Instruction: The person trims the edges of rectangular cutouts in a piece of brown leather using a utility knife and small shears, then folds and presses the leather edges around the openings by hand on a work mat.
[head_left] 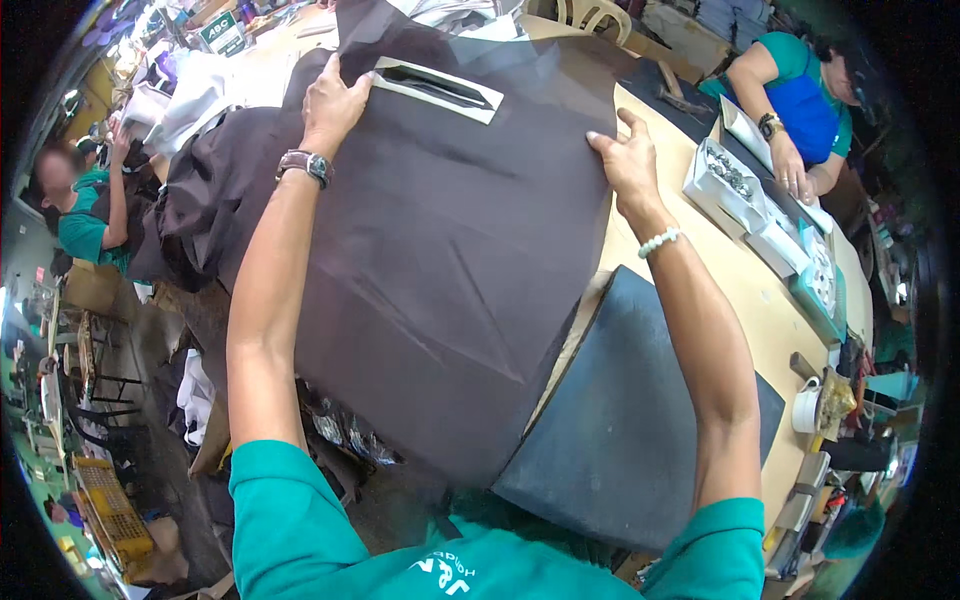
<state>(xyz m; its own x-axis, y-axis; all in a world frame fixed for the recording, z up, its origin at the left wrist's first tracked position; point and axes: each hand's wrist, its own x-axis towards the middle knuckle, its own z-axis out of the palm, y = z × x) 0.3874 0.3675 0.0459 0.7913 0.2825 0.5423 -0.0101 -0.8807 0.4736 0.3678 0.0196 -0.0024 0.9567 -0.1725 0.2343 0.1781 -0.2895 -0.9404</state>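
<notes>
A large dark brown fabric sheet [430,240] lies spread across the worktable in front of me. Near its far part is a pale rectangular frame [485,112] around a long slot, with dark material showing inside. Just left of that frame, my left hand [333,108] rests on the fabric, thumb and index finger spread, the thumb reaching the frame's left end. My right hand [632,170] is at the sheet's right edge, its thumb tip on the fabric and its index finger apart; the other fingers are partly hidden. More brown fabric [215,180] is bunched at the left.
A dark flat board [630,410] sits under my right forearm. Along the table's right side stand a white box of small metal parts [725,185], a teal tray [820,300] and a white cup [806,405]. A co-worker [810,105] works at far right; another person [95,215] is at left.
</notes>
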